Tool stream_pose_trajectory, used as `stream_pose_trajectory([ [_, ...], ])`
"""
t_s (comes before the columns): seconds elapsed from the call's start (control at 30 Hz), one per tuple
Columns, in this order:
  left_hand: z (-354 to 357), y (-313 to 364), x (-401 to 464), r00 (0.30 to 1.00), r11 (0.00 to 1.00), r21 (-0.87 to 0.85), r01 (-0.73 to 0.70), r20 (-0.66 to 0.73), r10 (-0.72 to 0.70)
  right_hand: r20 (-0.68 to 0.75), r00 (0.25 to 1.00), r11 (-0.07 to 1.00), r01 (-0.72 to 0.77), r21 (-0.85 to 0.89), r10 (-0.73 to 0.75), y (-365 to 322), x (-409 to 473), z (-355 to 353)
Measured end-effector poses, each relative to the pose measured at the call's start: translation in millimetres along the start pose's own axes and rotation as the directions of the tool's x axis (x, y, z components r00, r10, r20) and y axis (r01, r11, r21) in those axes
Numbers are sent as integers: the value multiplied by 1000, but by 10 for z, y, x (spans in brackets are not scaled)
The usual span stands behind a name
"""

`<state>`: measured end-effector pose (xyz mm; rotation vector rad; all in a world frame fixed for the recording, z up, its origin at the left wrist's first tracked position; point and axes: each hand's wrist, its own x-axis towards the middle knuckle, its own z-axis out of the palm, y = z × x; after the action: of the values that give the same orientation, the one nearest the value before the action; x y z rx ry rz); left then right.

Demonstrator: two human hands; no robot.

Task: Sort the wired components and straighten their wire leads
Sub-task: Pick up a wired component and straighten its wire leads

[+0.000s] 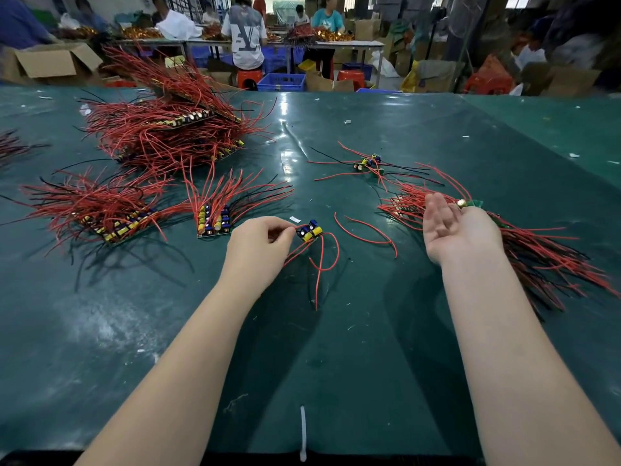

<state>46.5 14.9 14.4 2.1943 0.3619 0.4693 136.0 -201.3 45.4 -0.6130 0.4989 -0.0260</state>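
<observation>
My left hand (260, 245) pinches a small circuit board (309, 231) with blue and yellow parts; its red leads (321, 264) curl down onto the green table. My right hand (457, 228) is palm-up with fingers spread, resting against a bundle of boards with red and black leads (544, 260) lying beneath and to its right. A gold-capped part and green board edge (468, 203) show just past its fingertips. A neat stack of boards (213, 222) stands left of my left hand. A loose board (368, 163) lies farther back.
A big heap of wired boards (168, 129) sits at the back left, another row (111, 220) at the left. Two loose red wires (366, 232) lie between my hands. A white cable tie (303, 432) lies near the front edge. People work at tables behind.
</observation>
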Motion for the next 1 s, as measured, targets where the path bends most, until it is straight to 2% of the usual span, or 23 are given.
stream_pose_trajectory([
  [0.17, 2, 10, 3, 999, 996, -83, -37, 3, 37, -6, 1000, 998, -29, 51, 29, 15, -35, 5],
  [0.27, 5, -2, 14, 999, 991, -127, -49, 0, 49, 36, 998, 988, -49, 145, 44, 21, -53, 2],
  [0.37, 10, 8, 8, 997, 984, -165, -69, 5, 71, 99, 993, 989, -76, 130, 64, 44, -81, 28],
  [0.43, 17, 23, -4, 993, 974, -194, -115, 7, 118, 203, 974, 995, -95, -8, 95, 90, -106, 60],
  [0.5, 25, 38, -14, 986, 954, -254, -159, 12, 167, 345, 929, 955, -27, -295, 133, 165, -117, 86],
  [0.57, 30, 50, -26, 978, 934, -299, -195, 8, 207, 437, 887, 807, 150, -572, 145, 251, -110, 94],
  [0.6, 28, 55, -31, 974, 929, -303, -214, 4, 226, 465, 873, 727, 222, -650, 149, 286, -109, 91],
  [0.67, 21, 68, -44, 968, 923, -300, -240, -3, 251, 492, 845, 664, 248, -706, 208, 328, -116, 79],
  [0.77, 12, 84, -53, 965, 919, -299, -258, -32, 260, 518, 796, 651, 217, -727, 312, 351, -136, 55],
  [0.87, 4, 130, -63, 969, 898, -366, -243, -49, 242, 553, 779, 646, 263, -717, 296, 373, -167, 58],
  [0.9, 2, 153, -62, 983, 859, -480, -176, -37, 181, 562, 778, 675, 255, -693, 282, 373, -179, 66],
  [0.93, -11, 179, -50, 997, 761, -647, -52, 13, 79, 567, 776, 712, 232, -663, 275, 367, -187, 75],
  [1.0, -74, 202, 5, 969, 393, -886, 247, 222, -109, 562, 779, 772, 167, -613, 278, 352, -189, 89],
])
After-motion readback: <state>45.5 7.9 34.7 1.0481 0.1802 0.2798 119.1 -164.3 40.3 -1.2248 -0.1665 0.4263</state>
